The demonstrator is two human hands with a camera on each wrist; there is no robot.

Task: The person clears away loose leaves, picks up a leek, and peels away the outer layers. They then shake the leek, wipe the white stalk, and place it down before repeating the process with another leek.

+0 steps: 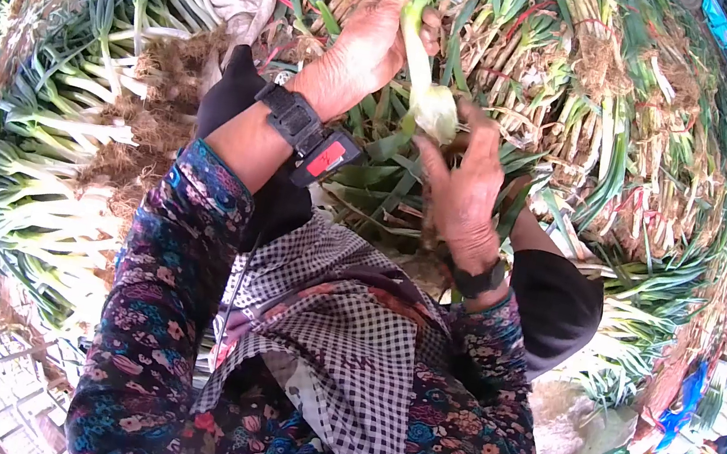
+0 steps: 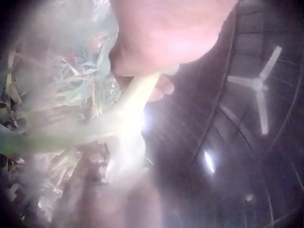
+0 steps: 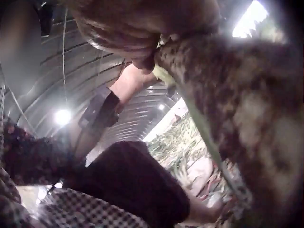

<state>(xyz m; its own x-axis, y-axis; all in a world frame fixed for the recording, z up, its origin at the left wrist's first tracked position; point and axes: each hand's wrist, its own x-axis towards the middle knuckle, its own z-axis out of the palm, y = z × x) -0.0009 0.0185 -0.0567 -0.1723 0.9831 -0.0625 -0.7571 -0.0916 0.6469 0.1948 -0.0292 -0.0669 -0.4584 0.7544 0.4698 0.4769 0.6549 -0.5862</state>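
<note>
A 3-bladed fan [image 2: 258,84] hangs below the roof [image 2: 190,118]

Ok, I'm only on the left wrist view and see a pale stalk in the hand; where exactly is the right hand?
Observer: In the head view, the right hand is at the thick pale end of the stalk; whether it touches, I can't tell.
Operator: And what lies off to the person's left?
Observer: Many leeks, laid with their brown roots facing inward.
</note>
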